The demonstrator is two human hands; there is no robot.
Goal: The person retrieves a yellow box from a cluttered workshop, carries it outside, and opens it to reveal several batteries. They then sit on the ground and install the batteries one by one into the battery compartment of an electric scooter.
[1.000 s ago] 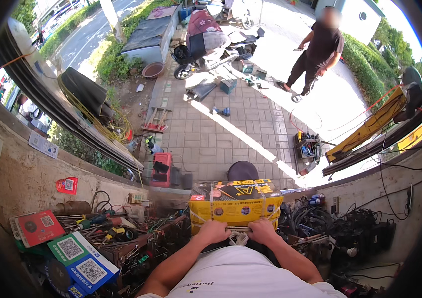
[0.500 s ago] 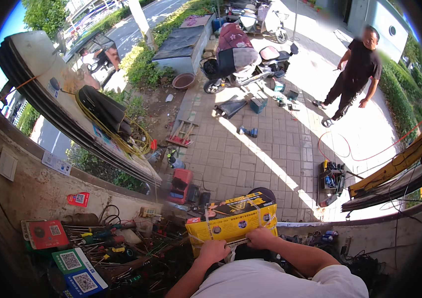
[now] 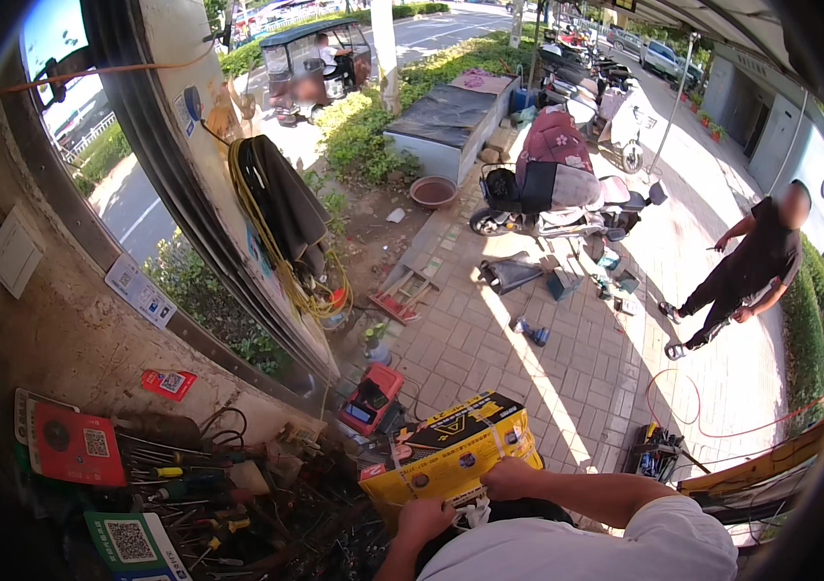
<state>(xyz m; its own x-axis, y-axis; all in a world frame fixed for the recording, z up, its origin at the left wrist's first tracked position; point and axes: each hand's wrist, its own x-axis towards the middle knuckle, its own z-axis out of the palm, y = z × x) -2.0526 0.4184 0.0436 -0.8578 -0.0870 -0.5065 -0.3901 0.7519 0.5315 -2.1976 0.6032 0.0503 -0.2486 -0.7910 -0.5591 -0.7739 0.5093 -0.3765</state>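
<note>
Yellow-and-black carton (image 3: 450,453): boxy, glossy printed cardboard, bound with pale strapping (image 3: 503,441). Slants close to white cloth shirt (image 3: 596,547). Gripped at near lower edge by left hand (image 3: 424,520) and right hand (image 3: 513,478), fingers curled in; exact hold, strap or board: cannot tell. To left, slim screwdrivers (image 3: 168,472) with smooth plastic handles. Beyond carton, hard-shelled red case (image 3: 383,382). Farther, rectangular pavers (image 3: 450,363), round brown basin (image 3: 434,192), flowered maroon cover (image 3: 557,136).

a white shirt (image 3: 567,554) is worn, its right sleeve (image 3: 691,542) short.
</note>
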